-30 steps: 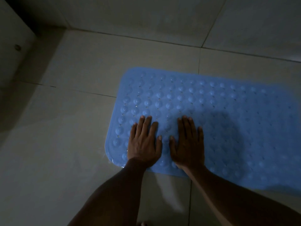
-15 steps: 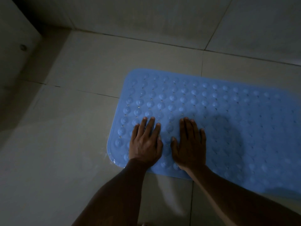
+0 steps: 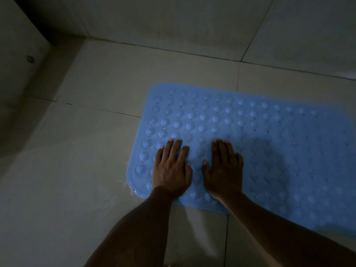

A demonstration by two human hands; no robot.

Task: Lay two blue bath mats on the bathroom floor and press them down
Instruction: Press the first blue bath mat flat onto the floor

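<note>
One blue bath mat [image 3: 260, 132], covered in rows of round bumps and small holes, lies flat on the pale tiled floor [image 3: 77, 170] and runs off the right edge of the view. My left hand [image 3: 170, 168] rests palm-down near the mat's near-left corner, fingers a little apart. My right hand [image 3: 223, 170] lies flat beside it, a thumb's gap away. Both palms are on the mat and hold nothing. Only one mat is visible.
The room is dim. A tiled wall [image 3: 183, 22] rises behind the mat. At the left a dark vertical surface [image 3: 17, 60] with a small round fitting [image 3: 29, 58] meets the floor. A wet sheen shows on the tile at the mat's near-left corner [image 3: 123, 187].
The view has shifted slightly, so the mat and hands sit a little further right in frame. Both hands stay flat on the same part of the mat.
</note>
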